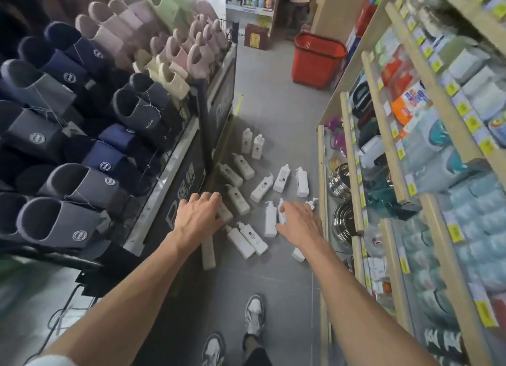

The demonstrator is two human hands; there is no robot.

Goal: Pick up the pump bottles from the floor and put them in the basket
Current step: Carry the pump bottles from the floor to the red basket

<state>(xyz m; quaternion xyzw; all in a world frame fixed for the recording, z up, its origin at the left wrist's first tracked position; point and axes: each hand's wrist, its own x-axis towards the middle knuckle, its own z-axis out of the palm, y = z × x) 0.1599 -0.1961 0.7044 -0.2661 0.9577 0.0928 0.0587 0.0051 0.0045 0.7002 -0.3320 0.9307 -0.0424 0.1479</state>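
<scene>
Head camera: some fifteen white plastic pump bottles (282, 178), several with small dark labels, lay scattered on the grey tiled floor (273, 105) between a slipper rack (202, 114) and wooden shelves (383, 136). The left hand (200, 215) hung loosely curled and the right hand (298, 220) was spread flat, both holding nothing. One red plastic basket (315, 67) stood well apart up the aisle.

**Single head-worn view down the aisle**

The wide-angle camera sits at head height, facing forward and down at the floor (273, 114). The wearer's shoes (254, 316) lie at the near edge, the red basket (317, 62) far off.
</scene>
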